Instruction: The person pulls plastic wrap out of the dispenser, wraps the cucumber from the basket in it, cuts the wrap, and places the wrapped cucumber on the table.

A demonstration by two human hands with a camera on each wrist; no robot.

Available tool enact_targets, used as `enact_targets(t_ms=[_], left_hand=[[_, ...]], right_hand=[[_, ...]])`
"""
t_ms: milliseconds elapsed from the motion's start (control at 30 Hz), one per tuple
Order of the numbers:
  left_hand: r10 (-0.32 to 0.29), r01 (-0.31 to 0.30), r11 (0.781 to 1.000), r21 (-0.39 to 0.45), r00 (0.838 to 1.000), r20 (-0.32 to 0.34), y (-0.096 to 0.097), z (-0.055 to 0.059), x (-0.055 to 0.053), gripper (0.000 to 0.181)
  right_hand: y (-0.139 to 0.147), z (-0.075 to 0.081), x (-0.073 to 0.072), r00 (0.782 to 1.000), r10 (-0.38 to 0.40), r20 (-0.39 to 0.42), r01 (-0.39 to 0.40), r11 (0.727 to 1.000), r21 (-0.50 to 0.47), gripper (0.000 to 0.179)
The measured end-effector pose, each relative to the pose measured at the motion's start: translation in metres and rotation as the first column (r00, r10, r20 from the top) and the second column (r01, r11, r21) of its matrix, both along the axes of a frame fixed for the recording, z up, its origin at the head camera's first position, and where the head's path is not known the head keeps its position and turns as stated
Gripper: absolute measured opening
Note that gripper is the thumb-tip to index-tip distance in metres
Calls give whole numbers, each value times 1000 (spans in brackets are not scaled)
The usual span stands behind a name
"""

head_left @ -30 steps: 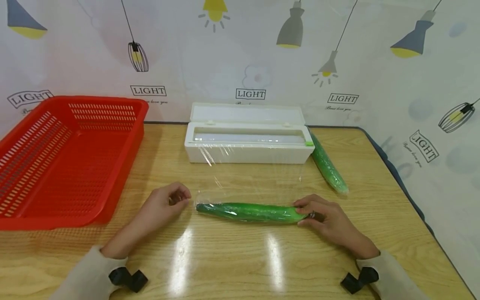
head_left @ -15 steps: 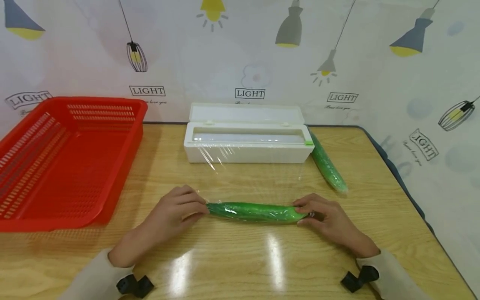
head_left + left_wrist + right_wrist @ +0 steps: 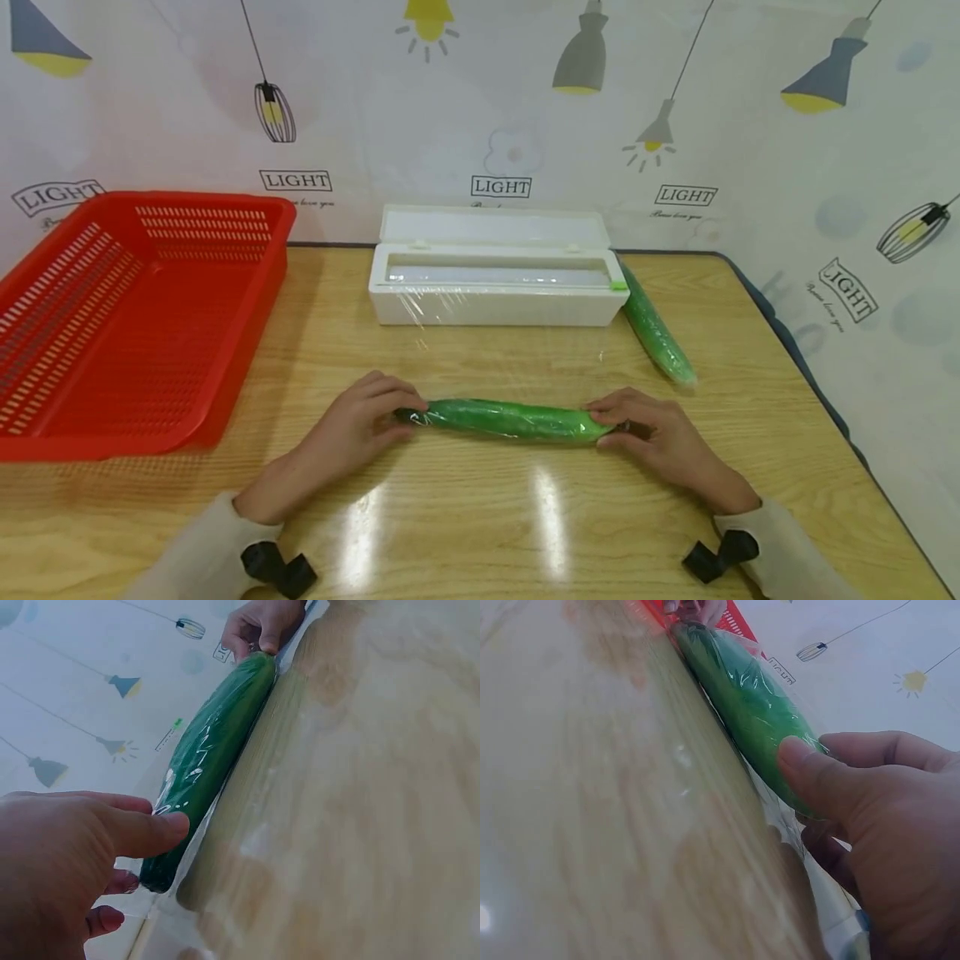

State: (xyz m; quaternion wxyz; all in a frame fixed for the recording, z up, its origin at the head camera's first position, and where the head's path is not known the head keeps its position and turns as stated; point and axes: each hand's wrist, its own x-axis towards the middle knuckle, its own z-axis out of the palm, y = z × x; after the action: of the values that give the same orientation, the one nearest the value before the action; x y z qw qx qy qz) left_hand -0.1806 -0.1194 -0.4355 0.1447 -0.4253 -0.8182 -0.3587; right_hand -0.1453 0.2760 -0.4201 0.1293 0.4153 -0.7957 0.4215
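Observation:
A green cucumber (image 3: 510, 419) with clear cling film around it lies crosswise at the front of the table. My left hand (image 3: 360, 429) grips its dark left end, with the thumb on the near side in the left wrist view. At the pale right end, my right hand (image 3: 663, 437) pinches the cucumber between thumb and fingers. From the white cling film dispenser (image 3: 495, 308), whose lid stands up, a thin sheet of film stretches forward to the cucumber. The film's exact edges are hard to see.
To the left stands a red plastic basket (image 3: 225, 367) with slotted sides. A second film-wrapped cucumber (image 3: 656, 333) lies slanted beside the dispenser's right end. A wall with printed lamps (image 3: 420, 125) rises behind the wooden table (image 3: 450, 517).
My left hand has moved right onto the cucumber's left end and now holds it. That end has shifted slightly up, tilting the cucumber a little. My right hand keeps its grip.

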Motion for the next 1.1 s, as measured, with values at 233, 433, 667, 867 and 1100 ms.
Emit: enact_targets(t_ms=[233,433,667,867,1100], left_hand=[[70,-72,997,27,994,87,8,-6,0,39],[172,-183,983,13,947,273,10,-6,3,32],[222,-245,969,10,895,386,10,-7,3,26],[233,-254,967,1,888,395,10,-7,2,26],[243,-262,965,-7,883,402,13,-4,2,25]], right_hand=[[2,2,3,991,-61,116,58,998,34,46],[10,-10,-1,961,-204,189,178,974,143,35],[20,-26,-13,957,-239,166,205,958,199,36],[20,-25,-16,956,-234,174,193,955,223,41],[16,-25,-18,922,-351,166,299,915,272,44]])
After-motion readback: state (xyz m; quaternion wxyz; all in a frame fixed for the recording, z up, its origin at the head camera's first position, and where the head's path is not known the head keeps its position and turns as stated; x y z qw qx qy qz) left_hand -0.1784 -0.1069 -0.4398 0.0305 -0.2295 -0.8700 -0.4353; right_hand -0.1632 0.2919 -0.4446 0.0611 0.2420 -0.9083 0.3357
